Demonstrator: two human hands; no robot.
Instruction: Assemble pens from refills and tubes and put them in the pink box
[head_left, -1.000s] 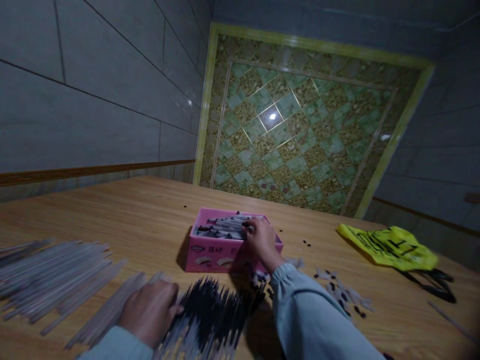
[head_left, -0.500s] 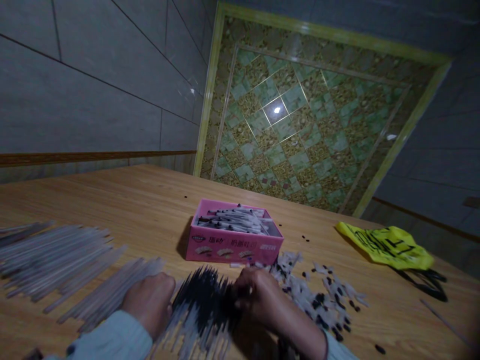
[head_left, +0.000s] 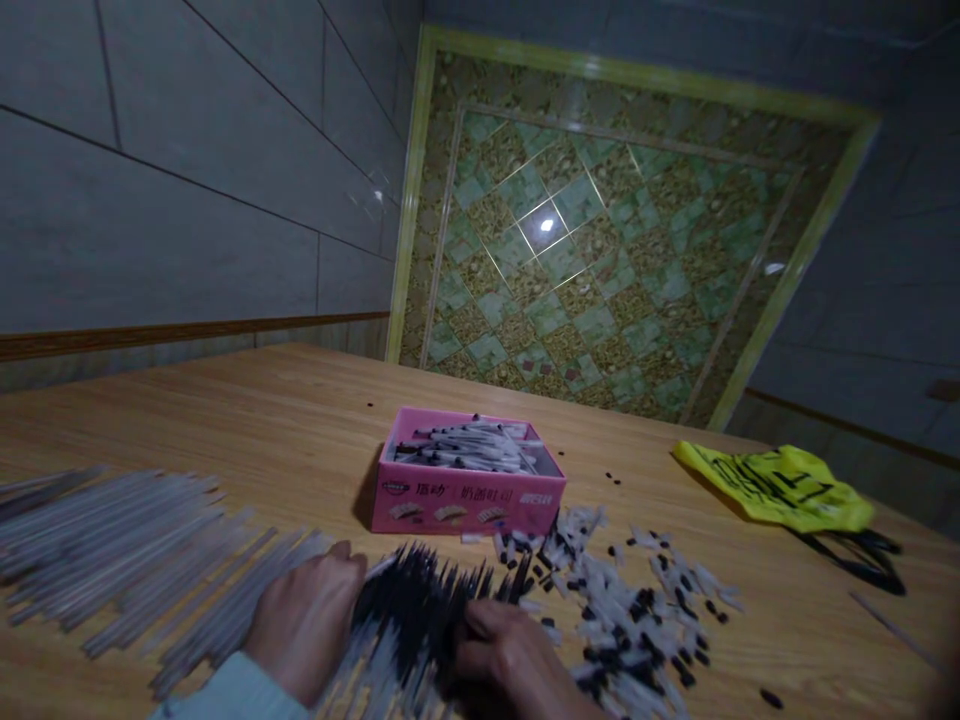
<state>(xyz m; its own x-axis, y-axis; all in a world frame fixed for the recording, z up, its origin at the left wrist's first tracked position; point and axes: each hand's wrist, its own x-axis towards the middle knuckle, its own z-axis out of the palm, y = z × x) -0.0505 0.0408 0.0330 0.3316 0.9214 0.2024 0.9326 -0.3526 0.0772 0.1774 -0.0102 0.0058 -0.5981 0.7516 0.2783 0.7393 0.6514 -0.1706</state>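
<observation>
Dark-tipped sticks (head_left: 409,600) bunched thick on the table (head_left: 247,420)

From my remote view, the sticks lie in a dense fan in front of the pink box (head_left: 465,503), on the wearer's side of it. Their long axes run near to far, leaning a little right, dark tips toward the box and pale ends toward the wearer.

The right hand (head_left: 510,650) bends its fingers over the fan's right edge; I can't make out whether they pinch anything. The left hand (head_left: 306,620) is curled at the left edge, its grip hidden from me.

I judge the work as partway: many sticks lie heaped in the box, mostly along its length, while plenty remain outside.

Left of the fan, clear tubes (head_left: 112,550) lie slanted, far ends to the right. Right of it I see scattered small pale and black pieces (head_left: 637,630), and beyond them a yellow bag (head_left: 772,485). A patterned tile wall (head_left: 577,260) stands behind.
</observation>
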